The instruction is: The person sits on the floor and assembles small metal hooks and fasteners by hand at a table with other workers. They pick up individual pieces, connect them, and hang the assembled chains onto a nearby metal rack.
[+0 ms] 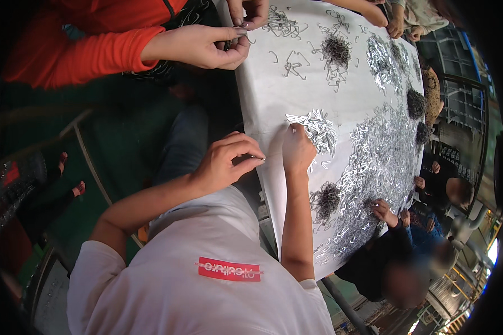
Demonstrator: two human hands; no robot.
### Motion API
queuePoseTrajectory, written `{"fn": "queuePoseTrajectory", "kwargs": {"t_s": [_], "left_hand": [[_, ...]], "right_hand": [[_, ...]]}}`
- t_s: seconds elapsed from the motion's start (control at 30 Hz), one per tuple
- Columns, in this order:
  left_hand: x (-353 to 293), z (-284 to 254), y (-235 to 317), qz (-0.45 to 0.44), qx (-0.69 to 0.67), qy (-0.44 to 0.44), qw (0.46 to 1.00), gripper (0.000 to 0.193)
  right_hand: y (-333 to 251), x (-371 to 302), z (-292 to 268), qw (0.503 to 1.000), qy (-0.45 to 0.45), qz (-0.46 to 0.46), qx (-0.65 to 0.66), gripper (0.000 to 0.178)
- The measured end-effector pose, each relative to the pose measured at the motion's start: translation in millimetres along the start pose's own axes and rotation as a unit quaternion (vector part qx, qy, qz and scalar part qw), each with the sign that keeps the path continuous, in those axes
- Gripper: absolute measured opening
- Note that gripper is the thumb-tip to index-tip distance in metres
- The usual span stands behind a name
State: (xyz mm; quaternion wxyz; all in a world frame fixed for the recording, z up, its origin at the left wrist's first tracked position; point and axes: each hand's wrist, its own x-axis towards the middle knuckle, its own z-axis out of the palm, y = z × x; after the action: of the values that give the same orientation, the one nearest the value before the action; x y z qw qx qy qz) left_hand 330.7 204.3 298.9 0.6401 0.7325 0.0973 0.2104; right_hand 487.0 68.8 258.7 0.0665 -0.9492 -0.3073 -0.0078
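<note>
My left hand (227, 160) is off the near edge of the table, thumb and fingertips pinched together. A tiny shiny bit shows at the tips, too small to name. On the white table, my right hand (298, 149) is closed at the near side of a pile of small silvery metal strips (320, 129). A slim silvery piece shows by its fingers, but I cannot tell whether it is gripped or lies behind them. Beyond the pile spreads a wide layer of silvery metal pieces (374, 151). A dark clump of bent wire hooks (325, 202) lies right of my right forearm.
A co-worker's hands (220, 44) in red sleeves work at the left, near loose wire hooks (294, 64). Another dark hook heap (336, 51) lies farther off. A co-worker's hand (384, 211) reaches into the silvery layer from the right. More people line the far side.
</note>
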Motion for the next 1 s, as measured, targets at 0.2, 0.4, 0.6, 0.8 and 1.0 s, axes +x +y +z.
{"fn": "queuePoseTrajectory", "kwargs": {"t_s": [0.2,0.4,0.6,0.8,1.0], "left_hand": [[-1,2,-3,-0.017,-0.017,0.007,1.000,0.010],[2,5,-9,-0.002,-0.033,0.006,0.999,0.012],[3,8,-13,-0.035,-0.055,-0.004,0.998,0.015],[6,7,-18,-0.022,-0.053,-0.002,0.998,0.016],[0,8,-16,-0.029,-0.036,0.006,0.999,0.014]], "right_hand": [[5,-15,16,0.985,0.071,-0.159,-0.007,0.039],[15,-14,31,0.969,0.085,-0.231,-0.036,0.049],[16,-14,34,0.968,0.075,-0.235,-0.053,0.050],[8,-8,34,0.964,0.097,-0.240,-0.055,0.050],[6,-8,40,0.968,0.089,-0.226,-0.062,0.050]]}}
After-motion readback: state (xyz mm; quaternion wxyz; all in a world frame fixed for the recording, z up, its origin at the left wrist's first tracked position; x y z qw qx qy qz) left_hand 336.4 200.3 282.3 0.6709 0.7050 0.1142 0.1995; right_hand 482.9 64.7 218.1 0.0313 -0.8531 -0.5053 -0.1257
